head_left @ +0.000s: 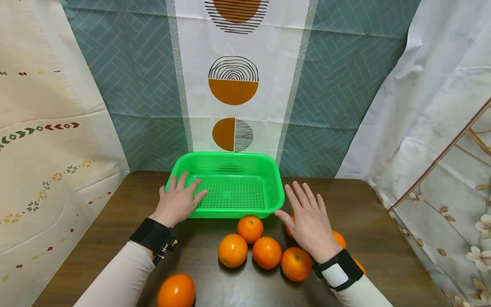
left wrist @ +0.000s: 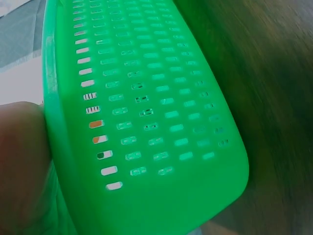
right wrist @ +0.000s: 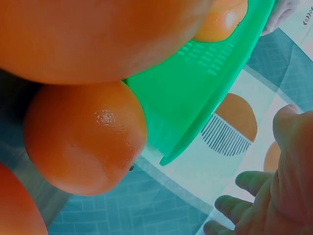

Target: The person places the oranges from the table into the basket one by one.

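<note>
A shallow green plastic basket (head_left: 226, 194) with slotted walls stands at the back of the table. My left hand (head_left: 177, 204), fingers spread, overlaps its front-left corner in the head view. In the left wrist view, part of that hand (left wrist: 22, 161) shows beside the basket's rim (left wrist: 51, 83). With fingers stretched forward, my right hand (head_left: 310, 224) is just right of the basket, over some oranges that it partly hides. Several oranges lie in front of the basket, among them one orange (head_left: 250, 229) right at its front wall and another orange (head_left: 296, 264) near the right wrist.
A single orange (head_left: 176, 291) lies apart at the table's front left. Patterned cloth (head_left: 145, 85) hangs behind the brown table (head_left: 115, 209), with more cloth along the left and right sides. Both wrists wear black bands (head_left: 151, 234).
</note>
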Demonstrator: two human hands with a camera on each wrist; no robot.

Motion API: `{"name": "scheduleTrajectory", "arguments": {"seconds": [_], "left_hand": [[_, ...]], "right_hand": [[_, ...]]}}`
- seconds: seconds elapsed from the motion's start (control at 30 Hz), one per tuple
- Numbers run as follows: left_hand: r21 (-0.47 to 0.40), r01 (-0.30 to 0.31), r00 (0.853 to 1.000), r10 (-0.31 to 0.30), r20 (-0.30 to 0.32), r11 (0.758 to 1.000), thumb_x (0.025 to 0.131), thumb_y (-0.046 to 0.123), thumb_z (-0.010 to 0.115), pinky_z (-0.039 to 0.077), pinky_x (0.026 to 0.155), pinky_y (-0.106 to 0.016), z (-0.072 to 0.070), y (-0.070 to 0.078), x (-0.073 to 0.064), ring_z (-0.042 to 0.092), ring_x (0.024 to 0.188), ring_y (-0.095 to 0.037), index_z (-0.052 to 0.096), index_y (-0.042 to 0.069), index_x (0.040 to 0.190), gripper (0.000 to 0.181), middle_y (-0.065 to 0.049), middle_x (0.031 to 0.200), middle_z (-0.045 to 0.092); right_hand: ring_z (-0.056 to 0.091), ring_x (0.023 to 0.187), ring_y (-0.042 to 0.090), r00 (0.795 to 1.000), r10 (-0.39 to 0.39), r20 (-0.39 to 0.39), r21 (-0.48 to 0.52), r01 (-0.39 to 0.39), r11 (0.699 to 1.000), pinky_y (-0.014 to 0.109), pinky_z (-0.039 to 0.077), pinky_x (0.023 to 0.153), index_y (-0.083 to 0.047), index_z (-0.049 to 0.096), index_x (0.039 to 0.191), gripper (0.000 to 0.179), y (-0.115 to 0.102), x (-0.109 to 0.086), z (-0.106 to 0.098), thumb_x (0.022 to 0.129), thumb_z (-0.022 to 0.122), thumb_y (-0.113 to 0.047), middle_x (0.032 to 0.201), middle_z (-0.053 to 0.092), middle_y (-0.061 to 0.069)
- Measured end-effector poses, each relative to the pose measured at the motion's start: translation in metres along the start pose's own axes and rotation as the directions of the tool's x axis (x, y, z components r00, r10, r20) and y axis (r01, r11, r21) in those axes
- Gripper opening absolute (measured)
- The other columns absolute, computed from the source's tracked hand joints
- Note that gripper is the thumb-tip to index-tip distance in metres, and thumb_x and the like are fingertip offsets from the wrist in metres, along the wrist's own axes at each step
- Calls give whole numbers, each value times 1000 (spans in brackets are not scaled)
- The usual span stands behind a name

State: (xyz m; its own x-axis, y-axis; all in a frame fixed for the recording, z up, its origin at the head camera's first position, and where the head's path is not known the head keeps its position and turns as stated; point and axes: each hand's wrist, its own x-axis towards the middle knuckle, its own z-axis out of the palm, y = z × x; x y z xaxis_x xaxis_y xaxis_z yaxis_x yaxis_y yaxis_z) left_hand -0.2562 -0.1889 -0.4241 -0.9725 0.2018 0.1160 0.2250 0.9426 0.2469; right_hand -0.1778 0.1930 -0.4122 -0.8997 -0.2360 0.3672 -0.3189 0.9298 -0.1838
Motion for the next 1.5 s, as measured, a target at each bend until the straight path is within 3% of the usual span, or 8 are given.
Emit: {"name": "scheduleTrajectory", "arguments": {"seconds": [1.0, 1.5], "left_hand": [[22, -91, 995, 90, 41, 996, 114, 61, 47, 20, 116, -87, 18, 53, 12, 19, 162, -57, 55, 22, 164, 63, -24, 177, 28], [31, -100, 994, 99, 35, 994, 114, 62, 47, 21, 116, -86, 17, 61, 14, 20, 162, -56, 54, 23, 165, 64, -24, 177, 29]], "right_hand": [[26, 164, 44, 1000, -13, 7, 12, 13, 1000, 75, 24, 124, -7, 43, 169, 80, 0, -4, 5, 107, 70, -49, 176, 35, 19], [26, 164, 44, 1000, -20, 2, 12, 20, 1000, 74, 23, 125, -7, 42, 170, 81, 0, -3, 5, 107, 70, -49, 176, 34, 19]]}}
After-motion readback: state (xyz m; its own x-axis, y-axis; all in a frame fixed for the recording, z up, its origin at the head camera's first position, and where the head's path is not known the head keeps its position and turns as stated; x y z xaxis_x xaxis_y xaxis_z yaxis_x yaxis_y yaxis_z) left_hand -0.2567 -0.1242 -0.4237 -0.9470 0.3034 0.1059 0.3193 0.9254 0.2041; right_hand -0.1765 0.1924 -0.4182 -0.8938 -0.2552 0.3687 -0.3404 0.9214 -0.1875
